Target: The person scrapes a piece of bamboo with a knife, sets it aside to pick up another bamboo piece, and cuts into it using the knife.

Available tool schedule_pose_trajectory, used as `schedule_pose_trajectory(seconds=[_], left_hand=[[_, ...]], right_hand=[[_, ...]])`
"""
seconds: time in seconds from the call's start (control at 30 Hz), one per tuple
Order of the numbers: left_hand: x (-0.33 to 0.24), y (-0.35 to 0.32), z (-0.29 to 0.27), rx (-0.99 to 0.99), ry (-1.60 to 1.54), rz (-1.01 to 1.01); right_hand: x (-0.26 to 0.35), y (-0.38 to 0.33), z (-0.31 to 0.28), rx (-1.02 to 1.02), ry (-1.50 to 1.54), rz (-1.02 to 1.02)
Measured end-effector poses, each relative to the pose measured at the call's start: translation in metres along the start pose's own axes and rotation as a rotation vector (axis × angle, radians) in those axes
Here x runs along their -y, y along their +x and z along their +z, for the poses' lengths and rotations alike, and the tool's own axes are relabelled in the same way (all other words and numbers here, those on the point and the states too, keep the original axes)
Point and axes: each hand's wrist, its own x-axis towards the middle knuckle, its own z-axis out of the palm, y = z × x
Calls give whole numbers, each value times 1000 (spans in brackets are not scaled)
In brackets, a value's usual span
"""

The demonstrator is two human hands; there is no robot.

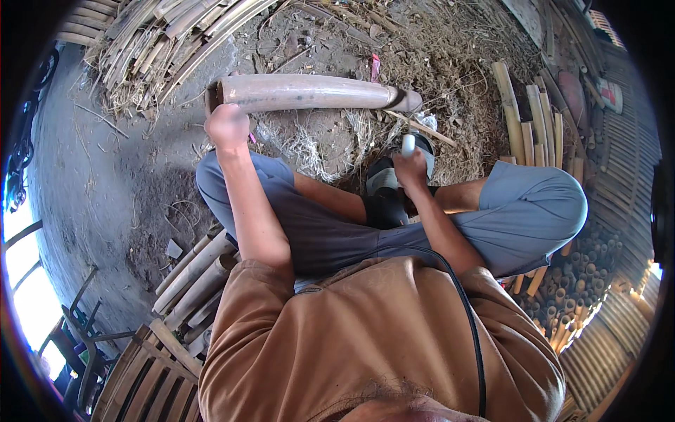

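Note:
A thick pale bamboo pole [309, 92] lies across the dirt floor in front of my crossed legs. My left hand [226, 125] grips its open left end. My right hand [410, 167] is closed around the light handle of a black power tool [385, 190] that rests near my knee, below the pole's right end. A black cable [464, 309] runs from the tool down over my right side.
Split bamboo strips [169, 35] are heaped at the upper left. Cut bamboo sticks [534, 119] stand to the right, short bamboo tubes [583, 281] are piled beyond my right knee. More poles [197, 274] and a wooden rack [148, 380] lie at my left. Dry fibres [309, 148] litter the ground.

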Motion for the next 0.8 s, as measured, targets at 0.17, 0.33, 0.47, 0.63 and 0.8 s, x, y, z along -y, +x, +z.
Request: schedule_pose_trajectory(seconds=[0.17, 0.33, 0.47, 0.63, 0.8], left_hand=[[-3, -1, 4, -19, 20, -16], [-8, -2, -6, -10, 24, -14], [-5, -2, -5, -33, 18, -25], [4, 1, 2, -29, 2, -15], [-5, -1, -1, -33, 36, -8]], right_hand=[[1, -14, 5, -41, 26, -1], [43, -31, -11, 36, -35, -428], [23, -19, 2, -39, -92, -363], [-20, 5, 9, -9, 150, 82], [17, -20, -3, -24, 64, -24]])
